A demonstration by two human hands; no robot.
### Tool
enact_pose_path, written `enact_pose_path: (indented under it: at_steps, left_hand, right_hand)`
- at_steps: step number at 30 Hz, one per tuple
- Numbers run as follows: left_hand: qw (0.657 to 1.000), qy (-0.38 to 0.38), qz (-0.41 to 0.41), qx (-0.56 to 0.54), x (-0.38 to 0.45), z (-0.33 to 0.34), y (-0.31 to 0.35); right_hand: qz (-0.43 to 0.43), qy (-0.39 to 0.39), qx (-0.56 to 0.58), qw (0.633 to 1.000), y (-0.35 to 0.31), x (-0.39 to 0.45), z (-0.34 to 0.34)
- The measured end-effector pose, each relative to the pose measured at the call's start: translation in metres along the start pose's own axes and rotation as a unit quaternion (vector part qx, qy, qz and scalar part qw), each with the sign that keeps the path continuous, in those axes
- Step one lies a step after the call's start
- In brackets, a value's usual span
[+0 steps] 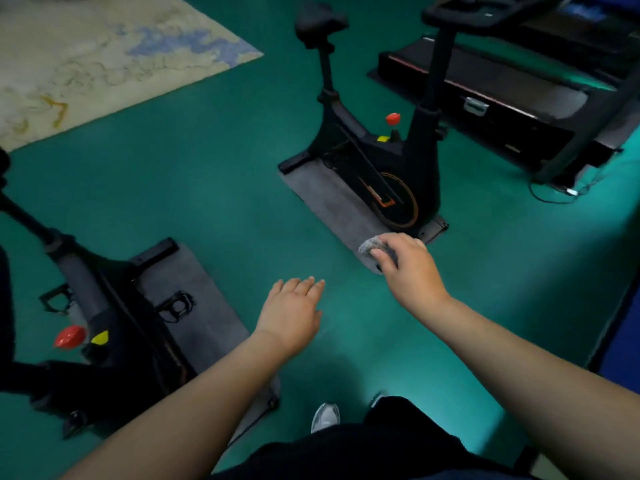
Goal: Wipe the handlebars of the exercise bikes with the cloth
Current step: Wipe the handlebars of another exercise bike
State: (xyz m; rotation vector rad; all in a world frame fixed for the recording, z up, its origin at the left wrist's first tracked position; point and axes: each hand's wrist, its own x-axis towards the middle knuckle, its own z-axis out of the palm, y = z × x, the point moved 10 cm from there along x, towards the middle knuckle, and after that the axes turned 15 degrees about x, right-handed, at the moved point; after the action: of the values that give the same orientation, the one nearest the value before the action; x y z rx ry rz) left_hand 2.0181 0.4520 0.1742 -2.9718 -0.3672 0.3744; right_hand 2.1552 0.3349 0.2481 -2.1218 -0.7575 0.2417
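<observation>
My right hand [408,268] grips a small bunched grey cloth [370,244] in the air over the green floor. My left hand [294,313] hangs beside it with straight fingers and holds nothing. A black exercise bike [374,150] stands ahead on a grey mat, its handlebar [478,12] at the top right, well beyond both hands. A second black exercise bike [104,320] stands close at the lower left; its handlebar is out of view.
A treadmill [502,91] lies behind the far bike at the upper right, with a cable [554,195] on the floor. A beige patterned rug [86,57] covers the upper left. My shoe [325,415] shows on the green floor [225,185] below.
</observation>
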Motion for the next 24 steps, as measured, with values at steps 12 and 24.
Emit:
enact_pose_path:
  at_steps: [12,24]
  left_hand:
    - [0.970,-0.060,-0.233,-0.040,0.065,0.017,-0.106]
    - [0.860,-0.085,-0.493,-0.099,0.022,0.022,-0.191]
  right_hand:
    - [-0.156,-0.221,0.034,0.962,-0.058,0.174,0.113]
    - [-0.280,-0.430,0.068,0.856,-0.145,0.229,0.244]
